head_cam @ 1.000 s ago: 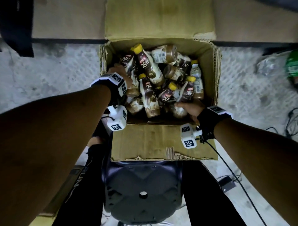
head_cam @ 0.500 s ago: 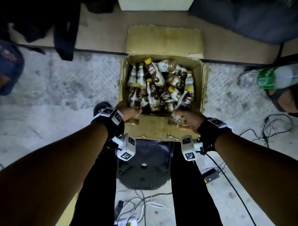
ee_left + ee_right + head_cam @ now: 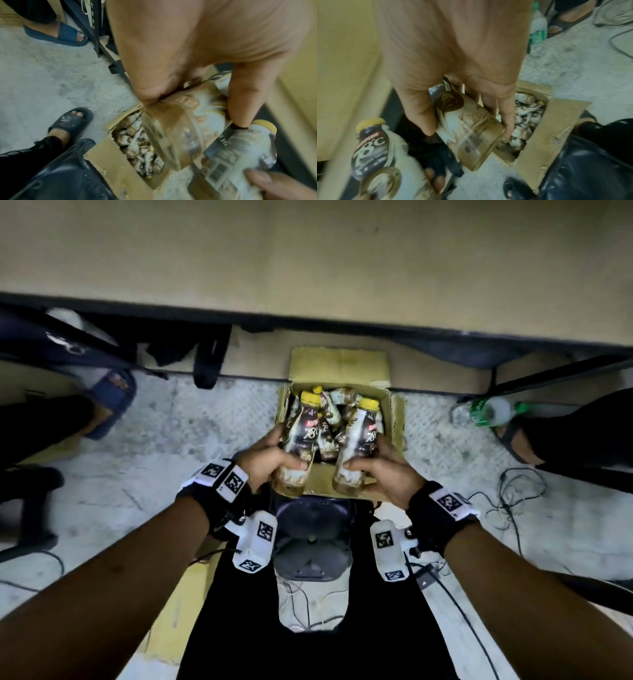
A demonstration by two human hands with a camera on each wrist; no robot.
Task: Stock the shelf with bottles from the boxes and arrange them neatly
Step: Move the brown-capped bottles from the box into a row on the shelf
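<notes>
Two yellow-capped coffee bottles being lifted clear above the open cardboard box (image 3: pixel 397 419), the left bottle (image 3: pixel 301 440) and the right bottle (image 3: pixel 358 446) riding side by side, apart, long axes running roughly 6 to 12 o'clock in the head view, caps at 12, bases toward the body; gripping each low on the barrel, left hand (image 3: pixel 263 460) wrapping from 9 o'clock with thumb across the front, right hand (image 3: pixel 394 470) wrapping from 3 o'clock, fingers curling round the body; lying loose in the box below, more bottles (image 3: pixel 337 412); waiting at 12 o'clock beyond the caps, seemingly the shelf (image 3: pixel 308 268); forearms reaching forward near parallel, neither hand plainly nearer; probably calling for raising both upright.
</notes>
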